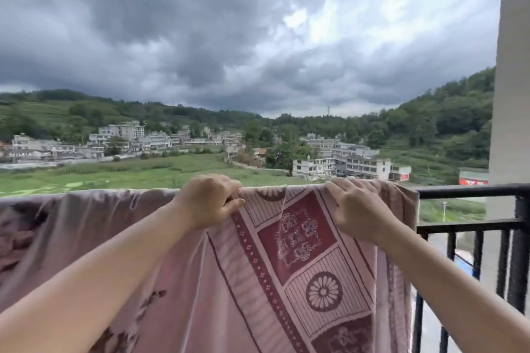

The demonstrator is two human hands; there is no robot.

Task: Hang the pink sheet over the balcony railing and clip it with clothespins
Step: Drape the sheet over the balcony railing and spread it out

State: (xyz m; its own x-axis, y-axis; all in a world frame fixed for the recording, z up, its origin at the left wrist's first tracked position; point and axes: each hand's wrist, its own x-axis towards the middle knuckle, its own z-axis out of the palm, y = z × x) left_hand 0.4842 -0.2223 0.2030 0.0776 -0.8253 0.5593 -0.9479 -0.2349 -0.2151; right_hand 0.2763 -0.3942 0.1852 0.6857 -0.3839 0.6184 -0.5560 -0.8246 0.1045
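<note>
Head view. The left hand (210, 200) curls its fingers and thumb round a fold of the pink sheet (301, 261) at the top rail; the right hand (358, 209), at 3 o'clock from it, pinches the sheet's upper edge in the same way. The sheet drapes over the black balcony railing (470, 190), its right edge hanging free. At 3 o'clock of that edge, bare rail runs to a pale wall (507, 94).

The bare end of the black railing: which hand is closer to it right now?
Right. The right hand grips the pink sheet near its edge by the bare railing; the left hand grips it farther left.
</note>
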